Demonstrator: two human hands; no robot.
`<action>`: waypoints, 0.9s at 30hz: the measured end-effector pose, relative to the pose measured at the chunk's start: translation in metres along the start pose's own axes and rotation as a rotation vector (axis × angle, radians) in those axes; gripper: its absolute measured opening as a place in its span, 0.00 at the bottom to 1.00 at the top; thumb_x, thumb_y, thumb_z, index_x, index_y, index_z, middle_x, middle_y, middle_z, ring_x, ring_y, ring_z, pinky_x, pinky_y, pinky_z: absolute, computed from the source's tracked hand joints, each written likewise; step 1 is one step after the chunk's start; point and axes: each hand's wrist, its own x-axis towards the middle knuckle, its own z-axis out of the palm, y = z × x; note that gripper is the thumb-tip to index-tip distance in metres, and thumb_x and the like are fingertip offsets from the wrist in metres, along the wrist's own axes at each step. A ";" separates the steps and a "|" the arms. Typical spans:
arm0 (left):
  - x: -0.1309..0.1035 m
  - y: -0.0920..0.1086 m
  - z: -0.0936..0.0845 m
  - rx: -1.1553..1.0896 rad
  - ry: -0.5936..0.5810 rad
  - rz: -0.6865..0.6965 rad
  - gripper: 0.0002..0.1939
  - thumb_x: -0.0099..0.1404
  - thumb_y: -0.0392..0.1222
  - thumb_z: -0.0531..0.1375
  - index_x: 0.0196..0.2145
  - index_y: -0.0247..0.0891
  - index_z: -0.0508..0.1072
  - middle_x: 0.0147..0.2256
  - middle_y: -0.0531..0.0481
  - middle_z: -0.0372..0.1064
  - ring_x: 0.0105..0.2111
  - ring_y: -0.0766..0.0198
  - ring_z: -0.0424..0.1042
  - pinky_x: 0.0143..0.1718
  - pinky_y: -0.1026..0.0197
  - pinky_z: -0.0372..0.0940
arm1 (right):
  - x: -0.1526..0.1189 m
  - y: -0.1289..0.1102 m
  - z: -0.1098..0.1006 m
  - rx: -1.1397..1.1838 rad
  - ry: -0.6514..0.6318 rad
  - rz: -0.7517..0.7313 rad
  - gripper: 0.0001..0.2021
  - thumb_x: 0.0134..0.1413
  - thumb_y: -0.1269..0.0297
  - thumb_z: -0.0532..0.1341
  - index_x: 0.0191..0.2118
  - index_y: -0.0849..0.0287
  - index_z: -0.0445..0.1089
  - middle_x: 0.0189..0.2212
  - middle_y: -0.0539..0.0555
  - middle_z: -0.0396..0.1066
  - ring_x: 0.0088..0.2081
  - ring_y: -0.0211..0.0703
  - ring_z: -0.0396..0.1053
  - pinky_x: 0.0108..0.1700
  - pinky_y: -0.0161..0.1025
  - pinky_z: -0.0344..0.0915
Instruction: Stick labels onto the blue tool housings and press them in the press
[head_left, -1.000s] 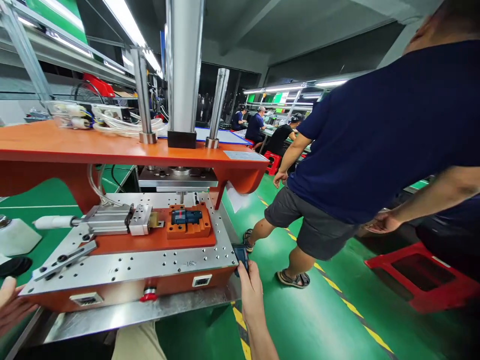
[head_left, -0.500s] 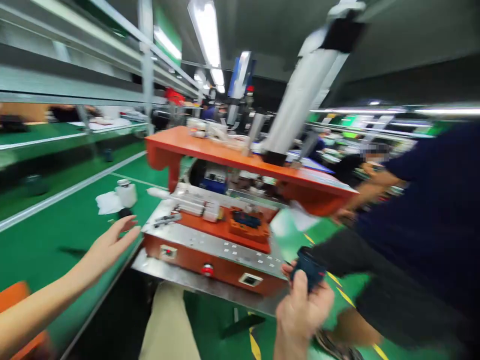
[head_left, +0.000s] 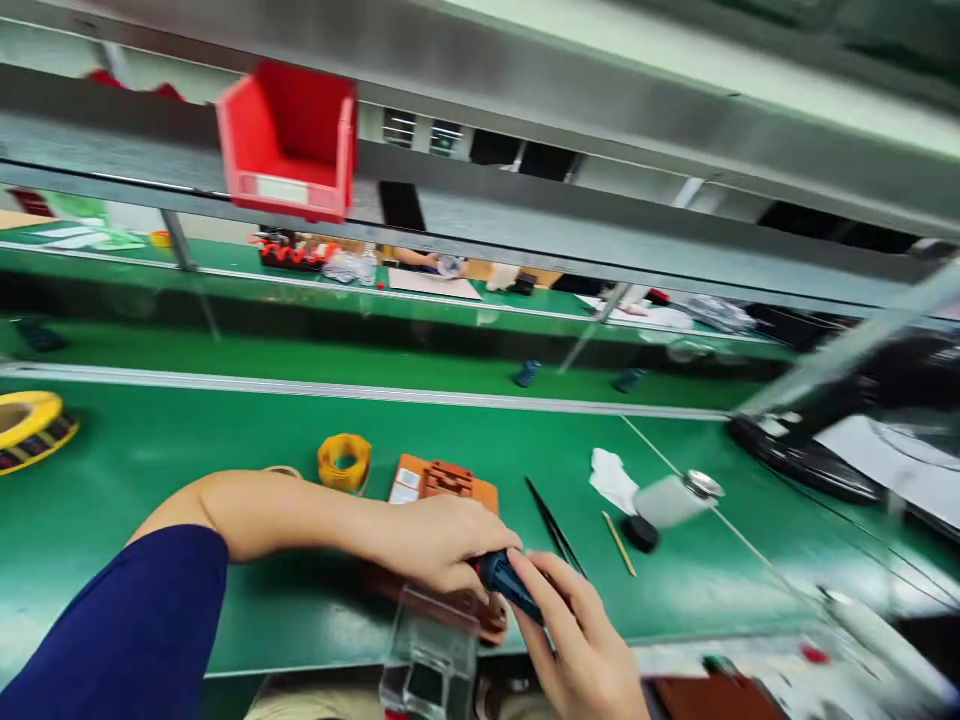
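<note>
A dark blue plastic housing (head_left: 511,584) is held between my two hands above the front of the green bench. My left hand (head_left: 450,540) reaches across from the left, its fingers closed on one end of the part. From the lower right, my right hand (head_left: 574,635) grips the other end between thumb and fingers. Just behind my left hand lies an orange fixture (head_left: 450,478) with a white label. Below it, at the bench edge, is a transparent plastic box (head_left: 431,650). Black tweezers (head_left: 553,525) and a thin wooden stick (head_left: 619,545) lie right of the hands.
A white bottle (head_left: 667,502), a black cap (head_left: 640,533) and crumpled white paper (head_left: 613,482) are at right. Yellow tape (head_left: 345,462) and a yellow reel (head_left: 34,430) lie left. Overhead runs a metal shelf (head_left: 480,200) with a red bin (head_left: 289,190).
The view has swung left from the orange machine to the green bench. My right hand has brought the dark blue housing over, and my left hand, open before, now holds it too.
</note>
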 end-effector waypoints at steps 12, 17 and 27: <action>-0.174 -0.228 -0.160 0.177 1.109 -1.034 0.17 0.71 0.46 0.63 0.53 0.35 0.72 0.50 0.43 0.72 0.46 0.55 0.75 0.48 0.47 0.72 | -0.040 0.099 0.084 -0.263 0.033 0.601 0.34 0.60 0.33 0.48 0.47 0.59 0.75 0.49 0.68 0.73 0.47 0.65 0.72 0.51 0.63 0.67; -0.195 -0.282 -0.171 0.221 1.163 -1.238 0.17 0.72 0.47 0.62 0.53 0.35 0.72 0.50 0.43 0.72 0.46 0.56 0.75 0.47 0.48 0.73 | -0.079 0.121 0.091 -0.430 -0.206 0.931 0.36 0.58 0.36 0.46 0.55 0.58 0.73 0.50 0.67 0.73 0.47 0.70 0.71 0.42 0.63 0.69; -0.183 -0.274 -0.180 0.279 1.153 -1.412 0.41 0.53 0.42 0.75 0.58 0.26 0.62 0.54 0.31 0.69 0.52 0.39 0.70 0.50 0.38 0.68 | -0.047 0.131 0.094 -0.145 -0.129 0.798 0.21 0.64 0.54 0.50 0.49 0.60 0.75 0.43 0.62 0.74 0.45 0.55 0.70 0.50 0.51 0.67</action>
